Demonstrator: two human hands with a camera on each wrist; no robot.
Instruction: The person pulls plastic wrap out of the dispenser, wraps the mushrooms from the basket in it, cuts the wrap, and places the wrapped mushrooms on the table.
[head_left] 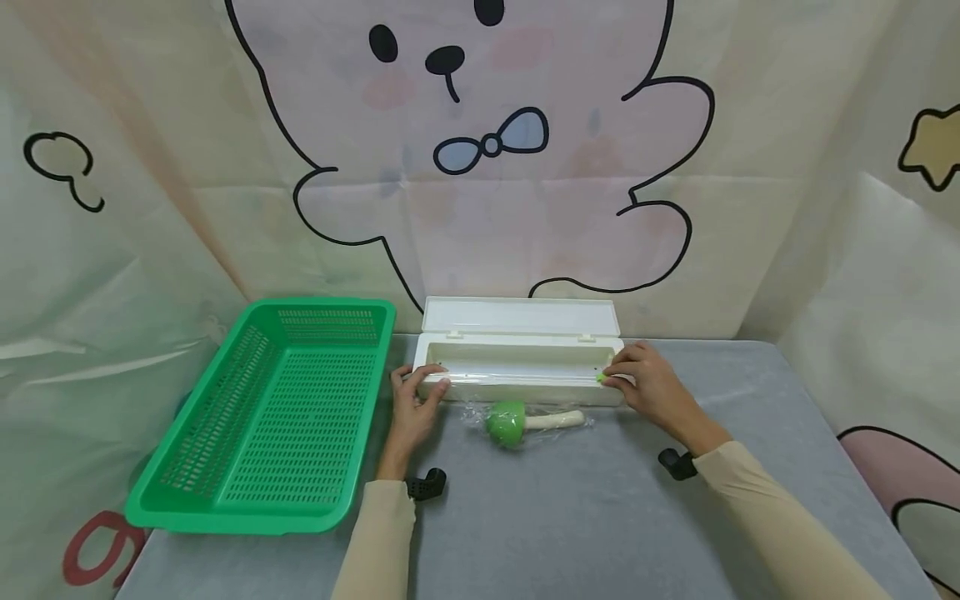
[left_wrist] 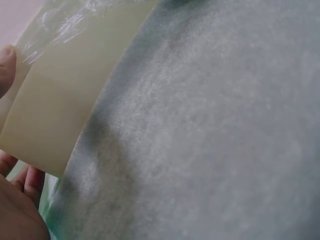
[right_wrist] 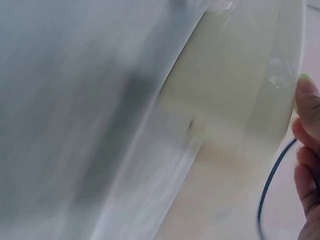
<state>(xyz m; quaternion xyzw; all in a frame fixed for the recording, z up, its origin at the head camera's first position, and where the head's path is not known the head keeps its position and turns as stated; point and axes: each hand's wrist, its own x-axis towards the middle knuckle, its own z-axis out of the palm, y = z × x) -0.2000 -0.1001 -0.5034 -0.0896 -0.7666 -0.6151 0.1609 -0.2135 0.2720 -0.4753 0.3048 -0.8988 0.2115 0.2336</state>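
Note:
A long white cling film box (head_left: 517, 395) stands at the back of the table, its lid (head_left: 519, 317) raised behind it. Clear film (left_wrist: 70, 22) stretches along its front upper edge. My left hand (head_left: 412, 408) grips the box's left end, thumb at the front edge and fingers around the side. At the right end, my right hand (head_left: 654, 390) pinches a small bright-green slider (head_left: 601, 377) on the front edge; the fingertips partly hide it. Just in front of the box lies a green-capped toy mushroom (head_left: 507, 423) with a white stem, loosely wrapped in clear film.
A green perforated plastic basket (head_left: 352, 400) stands left of my left arm, close beside the box. The grey-covered table (head_left: 555, 525) stretches in front. Directly behind the box hangs a printed cloth backdrop (head_left: 517, 242).

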